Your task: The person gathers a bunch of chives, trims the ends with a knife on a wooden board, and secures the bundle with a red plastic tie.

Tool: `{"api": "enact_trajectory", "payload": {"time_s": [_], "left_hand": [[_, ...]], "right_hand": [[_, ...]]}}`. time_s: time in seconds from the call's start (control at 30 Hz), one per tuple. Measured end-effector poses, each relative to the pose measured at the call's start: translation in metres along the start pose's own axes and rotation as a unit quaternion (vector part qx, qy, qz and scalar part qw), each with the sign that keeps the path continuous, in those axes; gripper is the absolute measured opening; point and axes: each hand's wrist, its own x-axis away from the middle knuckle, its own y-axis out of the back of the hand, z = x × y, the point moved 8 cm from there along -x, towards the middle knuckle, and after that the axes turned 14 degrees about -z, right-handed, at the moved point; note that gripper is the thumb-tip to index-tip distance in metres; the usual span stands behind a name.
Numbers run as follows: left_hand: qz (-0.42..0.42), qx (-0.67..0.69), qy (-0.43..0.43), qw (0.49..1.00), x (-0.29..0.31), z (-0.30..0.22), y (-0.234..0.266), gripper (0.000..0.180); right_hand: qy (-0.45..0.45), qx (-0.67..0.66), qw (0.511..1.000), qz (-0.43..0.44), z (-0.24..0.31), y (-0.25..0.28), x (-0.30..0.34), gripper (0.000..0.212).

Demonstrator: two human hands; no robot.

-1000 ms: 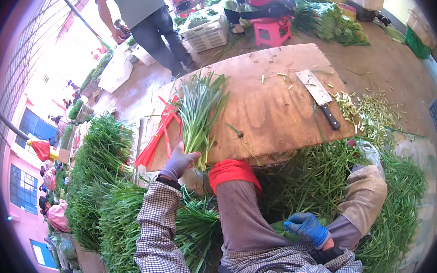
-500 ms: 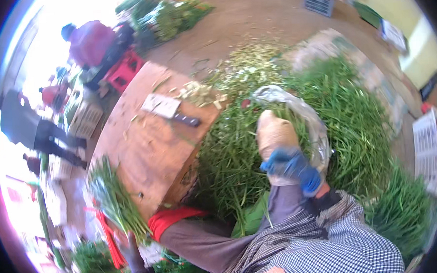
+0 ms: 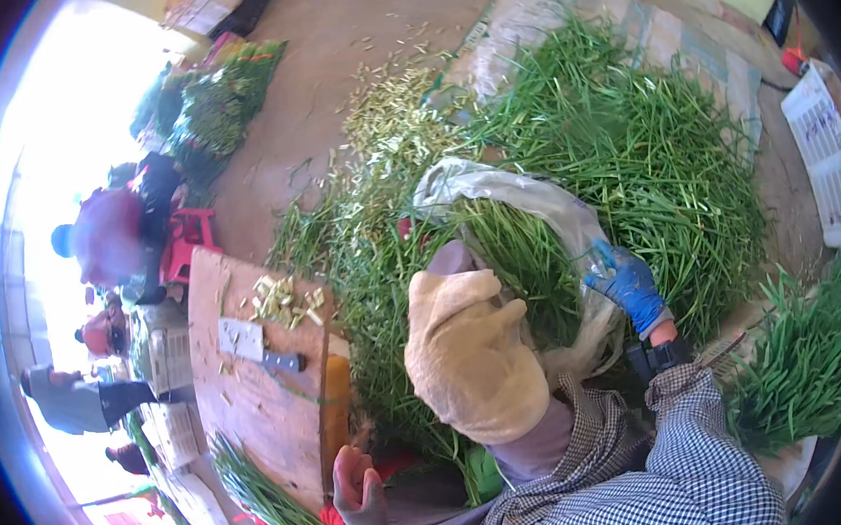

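Note:
My right hand (image 3: 623, 287), in a blue glove, is at the right rim of a clear plastic bag (image 3: 570, 207). Its fingers are spread, with no firm grip on the bag visible. Long green leafy stalks (image 3: 515, 248) fill the bag. My left hand (image 3: 358, 484), bare-fingered in a grey cuff, is raised near the lower edge with the palm up. Its fingers are loosely bent, the thumb apart, and nothing is in it. Beside it, a bundle of green stalks (image 3: 261, 489) lies at the near end of a wooden board (image 3: 270, 394). A dark-handled cleaver (image 3: 254, 342) rests on that board.
Loose green stalks (image 3: 662, 155) are heaped around the bag, with pale cut ends (image 3: 403, 102) beyond. A cream cloth (image 3: 472, 345) covers my knee. White crates (image 3: 824, 156) stand at right. People (image 3: 110, 236) and a pink stool (image 3: 189, 241) are at left.
My view has shifted. My right hand has moved from the cloth-covered knee to the bag's rim. My left hand has risen beside the board, away from the stalk bundle.

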Motion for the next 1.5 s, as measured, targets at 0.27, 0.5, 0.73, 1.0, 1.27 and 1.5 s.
{"api": "enact_trajectory", "payload": {"time_s": [0.27,0.5,0.73,1.0,1.27,1.5], "left_hand": [[0.069,0.014,-0.062,0.996,-0.053,-0.1,-0.118,0.055],[0.227,0.068,-0.069,0.969,-0.106,-0.131,-0.253,0.056],[0.346,0.028,-0.076,0.935,-0.145,-0.131,-0.357,0.049],[0.42,-0.135,0.05,0.896,-0.161,-0.049,-0.428,0.042],[0.435,-0.111,0.068,0.891,-0.182,0.0,-0.463,0.038],[0.423,-0.044,0.171,0.889,-0.187,0.026,-0.487,0.044]], "right_hand": [[0.016,0.054,0.998,0.028,-0.036,-0.058,-0.06,0.108],[0.036,0.087,0.994,0.063,-0.083,-0.115,-0.08,0.055],[-0.077,-0.269,0.959,-0.042,-0.056,-0.081,-0.108,0.017],[0.003,-0.249,0.96,-0.125,-0.007,0.021,-0.15,0.011],[-0.022,-0.258,0.964,-0.057,0.046,0.004,-0.124,0.026],[0.041,0.084,0.992,0.081,-0.055,-0.151,-0.118,0.095]]}}
